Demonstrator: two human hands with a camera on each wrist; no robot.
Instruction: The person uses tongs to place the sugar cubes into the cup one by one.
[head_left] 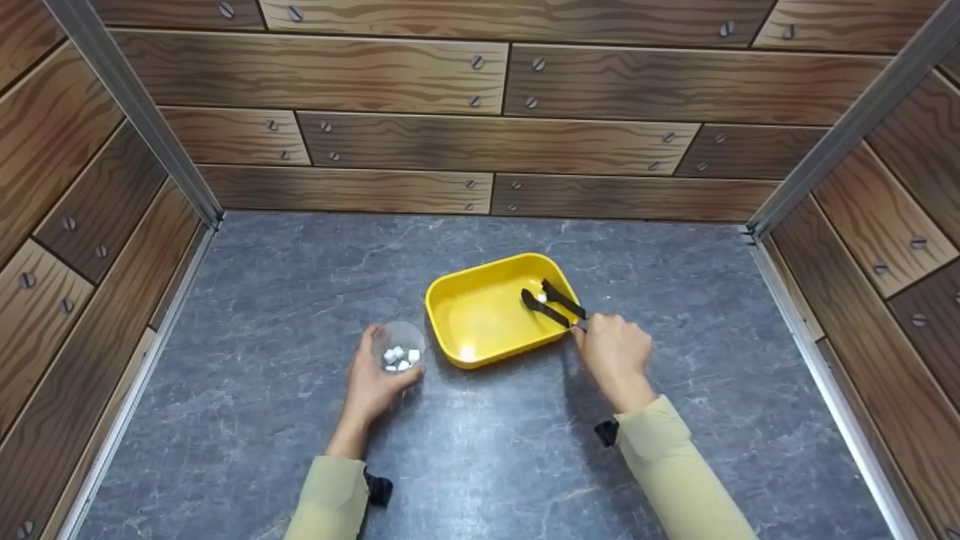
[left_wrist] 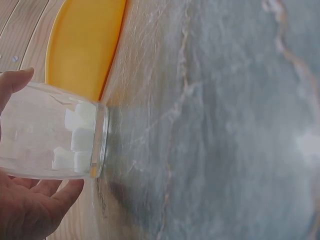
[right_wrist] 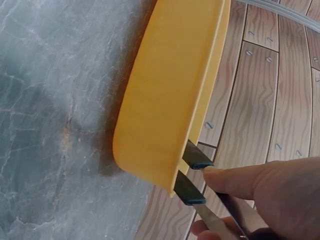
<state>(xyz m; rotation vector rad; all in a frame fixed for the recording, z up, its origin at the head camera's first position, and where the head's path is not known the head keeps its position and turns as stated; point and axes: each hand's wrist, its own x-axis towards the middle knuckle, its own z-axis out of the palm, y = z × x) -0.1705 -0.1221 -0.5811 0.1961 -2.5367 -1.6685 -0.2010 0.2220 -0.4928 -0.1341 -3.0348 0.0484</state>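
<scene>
My left hand (head_left: 373,382) grips a clear cup (left_wrist: 37,130), thumb on one side and fingers on the other. Several white cubes (left_wrist: 82,139) lie at the bottom of the cup, which stands upright to the left of a yellow tray (head_left: 480,311). With my right hand (head_left: 619,352) I hold a pair of tongs (head_left: 546,309) at the tray's right end. Their dark tips reach over the rim into the tray, spread apart. One small white cube (head_left: 542,298) shows between the tips. In the right wrist view the tray wall hides the tips' ends.
The tray sits on a grey marbled surface (head_left: 285,300). Wood-patterned panels (head_left: 405,142) rise at the back and both sides, with metal strips (head_left: 142,112) along the corners. Dark wrist devices (head_left: 380,489) are worn at both sleeves.
</scene>
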